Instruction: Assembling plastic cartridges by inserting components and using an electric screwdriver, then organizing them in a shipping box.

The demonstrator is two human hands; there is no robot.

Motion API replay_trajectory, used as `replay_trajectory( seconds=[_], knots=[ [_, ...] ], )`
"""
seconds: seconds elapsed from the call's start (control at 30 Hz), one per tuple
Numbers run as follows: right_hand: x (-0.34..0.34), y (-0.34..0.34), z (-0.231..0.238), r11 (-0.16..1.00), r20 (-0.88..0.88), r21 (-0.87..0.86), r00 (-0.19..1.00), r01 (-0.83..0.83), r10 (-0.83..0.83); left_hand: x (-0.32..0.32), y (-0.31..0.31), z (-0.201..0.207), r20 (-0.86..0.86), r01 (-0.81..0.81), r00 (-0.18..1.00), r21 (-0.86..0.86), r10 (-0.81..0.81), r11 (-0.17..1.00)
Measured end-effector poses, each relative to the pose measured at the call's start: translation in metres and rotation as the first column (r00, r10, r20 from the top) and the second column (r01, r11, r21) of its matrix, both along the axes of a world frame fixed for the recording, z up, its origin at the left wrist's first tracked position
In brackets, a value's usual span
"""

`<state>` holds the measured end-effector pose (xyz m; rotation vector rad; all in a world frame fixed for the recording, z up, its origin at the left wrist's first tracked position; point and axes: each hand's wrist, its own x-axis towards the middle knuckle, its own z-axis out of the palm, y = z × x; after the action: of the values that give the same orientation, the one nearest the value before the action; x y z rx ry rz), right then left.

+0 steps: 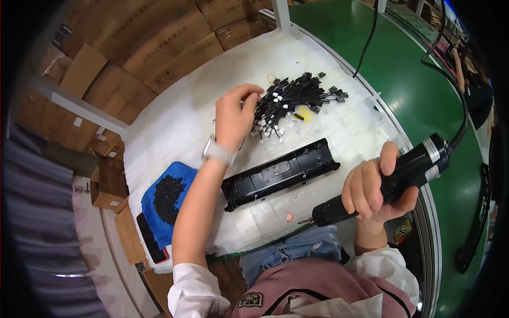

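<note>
My right hand [371, 192] is wrapped round a black corded electric screwdriver [333, 211]. Its bit points left, near the table's front edge. At the left side of a heap of short black cables with white connectors [297, 94], my left hand [236, 115] is closed, fingers curled together. What its fingertips hold, if anything, is hidden. Between my hands lies a long black plastic housing [281, 174], tilted up toward the right, its hollow side up. A small red-and-white piece [289, 215] rests below the housing, close to the screwdriver's bit.
Small black screws [168, 197] are heaped on a blue cloth [151, 204] at the left, beside a phone [151, 238]. Yellow dot stickers [304, 114] lie by the cables. Cartons [154, 40] stand behind. A green conveyor belt [339, 32] runs along the right; the screwdriver's cord [462, 114] hangs over it.
</note>
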<state>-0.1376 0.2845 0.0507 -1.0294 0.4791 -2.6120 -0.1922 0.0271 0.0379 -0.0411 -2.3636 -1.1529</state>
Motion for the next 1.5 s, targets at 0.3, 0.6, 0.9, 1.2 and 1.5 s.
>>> replay_trajectory(
  seconds=[0.3,0.6,0.9,1.2,1.5],
  knots=[
    [-0.010,0.040,-0.016,0.988,0.004,0.121,0.995,0.100,-0.101,-0.085,-0.015,-0.037,0.440,0.181,0.898,-0.377,0.004,0.908],
    [-0.015,0.043,-0.023,0.991,0.091,0.058,0.988,0.123,-0.128,-0.071,-0.010,0.011,0.177,0.025,0.984,-0.008,-0.023,1.000],
    [-0.004,0.043,-0.024,0.993,0.152,0.068,0.982,0.098,-0.108,-0.044,-0.011,0.020,0.171,0.070,0.979,0.250,-0.115,0.966],
    [-0.006,0.034,-0.019,0.998,0.003,-0.023,0.998,0.059,-0.059,-0.016,0.000,0.078,-0.719,0.462,0.677,0.245,-0.160,0.852],
    [-0.006,0.028,-0.019,0.999,-0.042,-0.033,0.999,0.009,-0.010,0.093,-0.004,0.034,0.110,0.129,0.986,-0.007,-0.127,0.992]
  ],
)
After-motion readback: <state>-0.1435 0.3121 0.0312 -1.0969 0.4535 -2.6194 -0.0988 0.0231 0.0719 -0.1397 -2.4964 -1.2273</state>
